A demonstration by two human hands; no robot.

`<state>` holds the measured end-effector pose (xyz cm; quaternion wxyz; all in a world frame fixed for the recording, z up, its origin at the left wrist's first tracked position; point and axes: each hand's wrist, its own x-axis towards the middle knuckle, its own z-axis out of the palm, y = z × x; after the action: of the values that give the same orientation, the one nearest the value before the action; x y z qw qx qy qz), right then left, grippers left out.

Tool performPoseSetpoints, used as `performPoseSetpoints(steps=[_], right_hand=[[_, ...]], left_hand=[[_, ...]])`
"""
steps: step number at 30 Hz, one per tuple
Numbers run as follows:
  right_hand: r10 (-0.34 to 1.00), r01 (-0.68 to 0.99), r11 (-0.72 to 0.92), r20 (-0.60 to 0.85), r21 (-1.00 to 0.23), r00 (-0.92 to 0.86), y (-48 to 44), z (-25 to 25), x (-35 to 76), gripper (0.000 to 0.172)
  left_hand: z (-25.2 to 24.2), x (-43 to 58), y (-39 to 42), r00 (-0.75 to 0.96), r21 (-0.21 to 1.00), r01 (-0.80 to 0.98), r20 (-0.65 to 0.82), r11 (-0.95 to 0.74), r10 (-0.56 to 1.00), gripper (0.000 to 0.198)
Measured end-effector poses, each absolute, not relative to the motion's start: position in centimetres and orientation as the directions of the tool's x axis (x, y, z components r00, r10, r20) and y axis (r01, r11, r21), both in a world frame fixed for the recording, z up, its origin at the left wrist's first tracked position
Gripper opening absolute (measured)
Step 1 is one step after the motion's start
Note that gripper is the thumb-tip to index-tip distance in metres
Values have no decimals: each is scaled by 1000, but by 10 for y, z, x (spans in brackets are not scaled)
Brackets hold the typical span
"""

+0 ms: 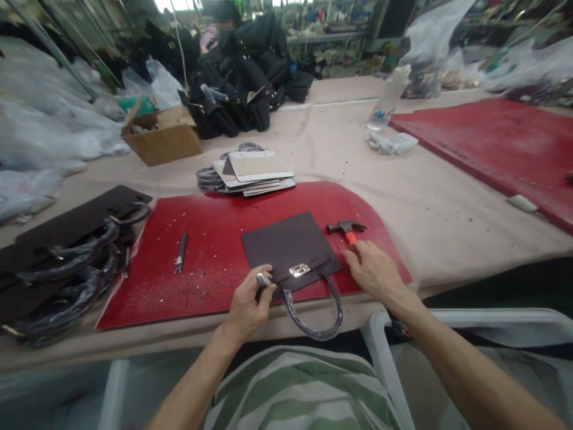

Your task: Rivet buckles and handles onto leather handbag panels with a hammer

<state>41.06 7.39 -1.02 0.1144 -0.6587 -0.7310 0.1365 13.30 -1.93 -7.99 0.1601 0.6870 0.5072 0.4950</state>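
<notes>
My left hand [251, 301] is closed around a short metal punch [261, 279], its round end up, at the left edge of a dark brown bag panel [289, 239]. The punch's lower end is hidden by my fingers. On the panel are a silver clasp [299, 270] and a strap, and a plastic-wrapped handle [313, 331] loops over the table's front edge. My right hand [373, 270] is wrapped round the orange grip of a claw hammer [344, 227], right of the panel. Most of the grip is hidden under the hand.
A red mat [215, 251] lies under the work, with a small dark tool [181, 254] on it. Dark panels with wrapped handles [67, 257] lie left. Behind are stacked pale boards [259, 167], a cardboard box [163, 143], black bags [242, 89] and a bottle [387, 101].
</notes>
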Motion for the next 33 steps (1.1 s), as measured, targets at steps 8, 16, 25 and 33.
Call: performPoseSetpoints(steps=[8, 16, 25, 33], right_hand=[[978, 745, -84, -198, -662, -66, 93, -20, 383, 21], [876, -101, -427, -383, -899, -293, 69, -18, 385, 46], [892, -256, -426, -355, -868, -279, 39, -37, 352, 46], [878, -337, -447, -335, -828, -341, 25, -44, 335, 45]], left_hand=[[-82, 131, -24, -71, 736, 547, 515, -399, 854, 11], [-76, 123, -27, -253, 932, 308, 274, -191, 928, 16], [-28, 151, 1, -217, 983, 74, 179, -166, 960, 19], [-36, 168, 29, -113, 993, 4, 120, -120, 986, 22]])
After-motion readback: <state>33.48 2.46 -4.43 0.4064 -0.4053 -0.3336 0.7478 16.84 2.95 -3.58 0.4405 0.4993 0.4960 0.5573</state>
